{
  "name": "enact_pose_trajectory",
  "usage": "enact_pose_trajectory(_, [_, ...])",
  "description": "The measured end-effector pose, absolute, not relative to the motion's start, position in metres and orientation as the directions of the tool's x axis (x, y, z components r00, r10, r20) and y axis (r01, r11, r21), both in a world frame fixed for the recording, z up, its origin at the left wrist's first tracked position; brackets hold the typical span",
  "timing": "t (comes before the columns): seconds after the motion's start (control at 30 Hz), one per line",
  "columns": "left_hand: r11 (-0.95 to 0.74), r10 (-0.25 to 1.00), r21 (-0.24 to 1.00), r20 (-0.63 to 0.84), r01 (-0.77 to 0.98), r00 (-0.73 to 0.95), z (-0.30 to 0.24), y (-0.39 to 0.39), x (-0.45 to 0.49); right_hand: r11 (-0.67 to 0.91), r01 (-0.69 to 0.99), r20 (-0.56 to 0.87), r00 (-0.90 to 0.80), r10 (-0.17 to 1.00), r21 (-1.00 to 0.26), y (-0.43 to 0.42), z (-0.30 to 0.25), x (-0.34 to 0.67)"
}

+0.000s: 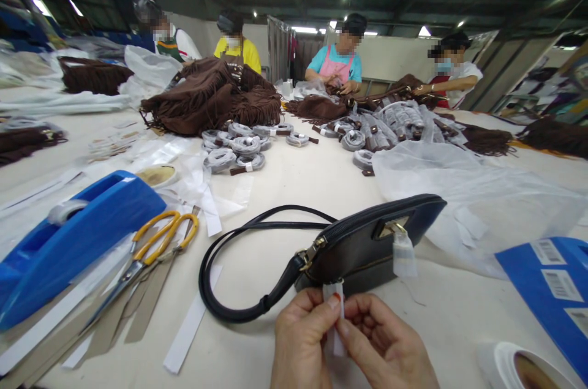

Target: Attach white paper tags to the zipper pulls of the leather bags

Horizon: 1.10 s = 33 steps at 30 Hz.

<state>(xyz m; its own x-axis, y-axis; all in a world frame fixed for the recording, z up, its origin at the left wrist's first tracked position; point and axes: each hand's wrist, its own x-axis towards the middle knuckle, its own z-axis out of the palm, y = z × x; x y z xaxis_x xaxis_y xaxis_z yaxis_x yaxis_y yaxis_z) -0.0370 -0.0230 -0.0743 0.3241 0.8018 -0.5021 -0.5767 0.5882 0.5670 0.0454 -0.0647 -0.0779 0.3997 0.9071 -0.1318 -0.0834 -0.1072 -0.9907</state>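
A small black handbag (367, 248) stands tilted on the table just beyond my hands, its strap (206, 272) looping out to the left. Between my hands is a whitish strip (333, 294), partly see-through, at the near lower edge of the bag. My left hand (303, 340) pinches it with the thumb on top. From the other side, the fingertips of my right hand (386, 340) are closed on the same strip. A piece of clear wrap (404, 254) hangs from the bag's gold-coloured clasp (390, 228). My fingers hide part of the strip.
On the left are a blue tape dispenser (105, 217), orange-handled scissors (168, 233) and paper strips (193, 334). Blue barcode sheet (514, 254) and tape roll (519, 367) lie right. Wrapped coils (245, 145) and brown fringed bags (197, 95) lie beyond; several people work behind.
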Motion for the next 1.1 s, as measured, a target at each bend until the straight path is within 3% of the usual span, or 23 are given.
enact_pose_trajectory(0.17, [0.573,0.810,0.582,-0.511,-0.578,0.288,-0.081,-0.023,-0.035,-0.012,0.011,-0.005,0.487,0.873,-1.000,-0.062,-0.089,0.039])
enact_pose_trajectory(0.33, [0.608,0.785,0.518,-0.506,-0.601,0.358,-0.082,-0.021,-0.037,0.061,0.326,0.235,0.526,0.817,-0.943,-0.064,-0.090,0.039])
enact_pose_trajectory(0.53, [0.641,0.762,0.456,-0.475,-0.617,0.441,-0.079,-0.019,-0.040,0.239,0.638,0.521,0.298,0.800,-0.732,-0.063,-0.089,0.050])
enact_pose_trajectory(0.8, [0.649,0.758,0.447,-0.457,-0.616,0.466,-0.079,-0.017,-0.041,0.250,0.688,0.544,0.246,0.802,-0.681,-0.063,-0.091,0.053])
enact_pose_trajectory(1.1, [0.631,0.776,0.500,-0.418,-0.594,0.472,-0.084,-0.020,-0.044,0.227,0.640,0.503,0.288,0.815,-0.734,-0.063,-0.092,0.054])
